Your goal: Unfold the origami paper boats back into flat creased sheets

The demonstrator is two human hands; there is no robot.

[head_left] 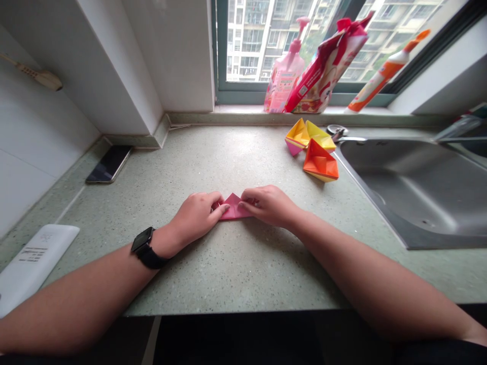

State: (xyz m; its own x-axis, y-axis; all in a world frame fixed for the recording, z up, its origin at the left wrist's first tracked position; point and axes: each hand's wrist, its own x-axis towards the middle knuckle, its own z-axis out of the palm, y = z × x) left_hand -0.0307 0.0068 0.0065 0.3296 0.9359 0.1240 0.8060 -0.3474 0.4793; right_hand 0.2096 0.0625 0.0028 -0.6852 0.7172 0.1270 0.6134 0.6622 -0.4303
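Note:
Between my two hands is a small sheet of folded pink paper [234, 207], its peak pointing toward the window and its straight edge toward me. My left hand [200, 212] pinches its left end between thumb and fingers. On the other end, the thumb and curled fingers of my right hand [268, 204] are closed. Both hands rest low over the counter and hide the paper's two corners. Farther back on the right sit folded paper boats: an orange one [320, 161] in front and yellow ones [310, 136] behind it.
A steel sink [418, 187] is set into the speckled counter [228, 268] at right. A dark phone [109, 165] and a white device [36, 266] lie at left. On the sill stand a pink pump bottle [285, 76], a red pouch [329, 71] and an orange-white bottle [384, 76].

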